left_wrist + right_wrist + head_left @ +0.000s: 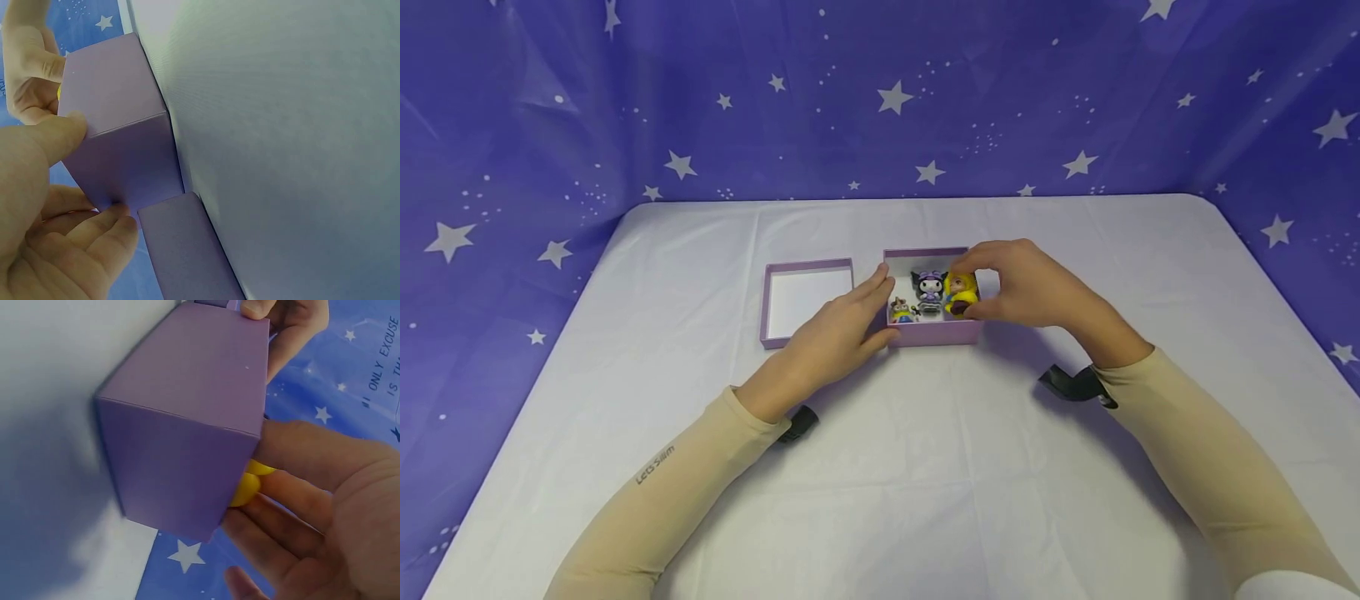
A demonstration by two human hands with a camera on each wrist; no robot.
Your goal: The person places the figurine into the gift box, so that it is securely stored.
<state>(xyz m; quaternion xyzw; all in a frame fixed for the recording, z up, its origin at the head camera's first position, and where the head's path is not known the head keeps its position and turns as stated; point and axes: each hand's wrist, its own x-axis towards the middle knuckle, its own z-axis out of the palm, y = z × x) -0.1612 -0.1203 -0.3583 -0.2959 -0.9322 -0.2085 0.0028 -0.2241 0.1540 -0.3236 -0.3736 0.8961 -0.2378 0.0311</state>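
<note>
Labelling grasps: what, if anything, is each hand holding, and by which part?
Right hand: yellow figure, by its head and lower end. Left hand: box, by its left end.

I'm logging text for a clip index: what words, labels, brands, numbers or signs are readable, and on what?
"Lets Slim", slightly blurred: left sleeve.
"ONLY EXCUSE", after an unclear mark: starry backdrop, right wrist view.
"IS THA", cut off at the edge: same backdrop.
Left wrist view, same backdrop: marks too small to read.
</note>
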